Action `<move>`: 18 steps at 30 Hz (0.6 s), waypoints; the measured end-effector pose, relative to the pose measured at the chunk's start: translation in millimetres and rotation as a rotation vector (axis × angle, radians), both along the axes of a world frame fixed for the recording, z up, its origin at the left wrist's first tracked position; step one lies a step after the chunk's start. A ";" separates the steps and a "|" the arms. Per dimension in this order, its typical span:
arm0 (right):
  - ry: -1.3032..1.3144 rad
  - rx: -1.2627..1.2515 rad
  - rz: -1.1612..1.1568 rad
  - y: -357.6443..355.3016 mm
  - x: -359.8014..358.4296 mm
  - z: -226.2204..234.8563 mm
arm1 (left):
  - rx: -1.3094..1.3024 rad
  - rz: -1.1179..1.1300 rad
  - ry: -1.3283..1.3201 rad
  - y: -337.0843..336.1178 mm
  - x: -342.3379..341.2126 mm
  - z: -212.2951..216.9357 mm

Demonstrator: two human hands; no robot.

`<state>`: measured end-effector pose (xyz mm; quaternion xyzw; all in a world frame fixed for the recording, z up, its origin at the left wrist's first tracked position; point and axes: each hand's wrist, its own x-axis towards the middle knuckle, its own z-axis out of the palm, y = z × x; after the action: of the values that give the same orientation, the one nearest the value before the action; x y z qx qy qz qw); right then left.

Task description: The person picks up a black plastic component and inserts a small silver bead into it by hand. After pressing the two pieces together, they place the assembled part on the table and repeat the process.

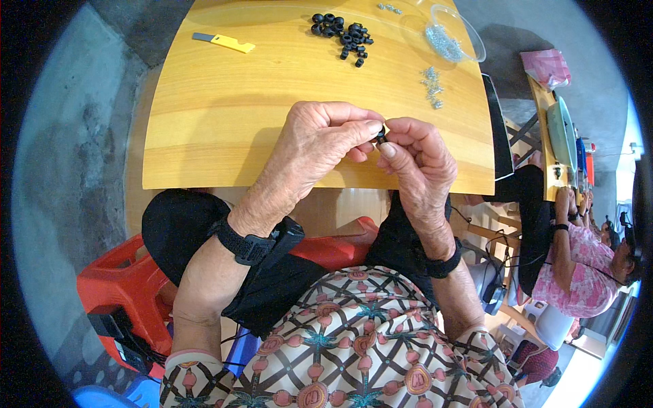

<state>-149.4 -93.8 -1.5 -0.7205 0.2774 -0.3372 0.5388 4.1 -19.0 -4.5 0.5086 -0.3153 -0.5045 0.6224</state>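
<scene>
Yellow wooden table (224,129) on grey concrete floor (75,170); red stool (126,282) beneath.

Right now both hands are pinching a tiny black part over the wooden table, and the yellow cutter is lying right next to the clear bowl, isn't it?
Not quite. The head view shows the yellow cutter at the wooden table's far left, well apart from the clear bowl at the far right. The left hand and right hand do pinch a tiny black part.
</scene>
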 end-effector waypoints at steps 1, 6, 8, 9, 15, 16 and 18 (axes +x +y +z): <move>0.000 0.000 0.000 0.6 -0.2 0.3 | -0.004 -0.010 -0.003 -0.5 0.3 -1.3; -0.032 -0.029 -0.029 2.0 0.2 -1.6 | 0.012 -0.026 -0.004 -1.5 -0.9 -1.9; -0.014 -0.070 -0.031 -0.5 -2.1 -5.5 | -0.007 -0.051 0.185 -0.8 -0.5 -2.0; 0.005 -0.111 -0.033 -1.1 -3.1 -7.2 | -0.006 -0.052 0.185 -0.6 -0.6 -1.8; -0.073 0.057 0.037 0.9 -1.2 -3.3 | 0.047 -0.043 0.253 -0.5 -1.3 -0.9; -0.074 0.058 0.038 0.4 -1.5 -4.3 | 0.043 -0.043 0.251 -0.8 -2.0 -1.3; -0.059 0.037 0.056 -1.5 -2.7 -6.8 | 0.040 -0.045 0.250 -0.8 -2.7 -2.8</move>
<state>-152.1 -95.3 -8.3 -0.7078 0.2473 -0.3378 0.5690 1.4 -19.9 -7.3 0.4468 -0.2363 -0.5840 0.6353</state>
